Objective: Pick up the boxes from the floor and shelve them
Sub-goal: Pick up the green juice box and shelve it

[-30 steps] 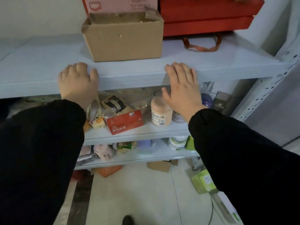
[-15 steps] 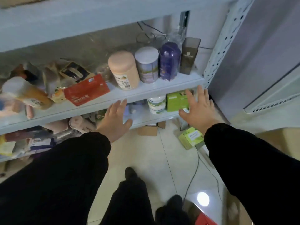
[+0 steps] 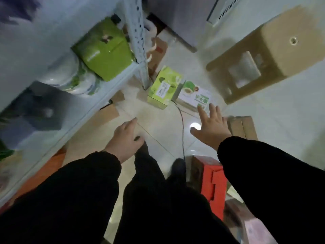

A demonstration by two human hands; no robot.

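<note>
Several boxes lie on the tiled floor. A light green box stands by the shelf post, and a white box with green print lies flat beside it. My right hand hovers open, fingers spread, with the fingertips just short of the white box. Holding nothing, my left hand hangs open above the floor, left of a black cable. A large brown carton sits at the upper right, a small brown box right of my right hand, and a red box near my feet.
The pale metal shelf unit fills the left side, its low shelf holding a bright green box and white tubs. Flat cardboard pieces stick out from under it. A black cable runs across the floor between my hands.
My view has swung from the upper shelf down to the floor. Both hands left the shelf edge and dropped toward the boxes on the floor, still holding nothing.
</note>
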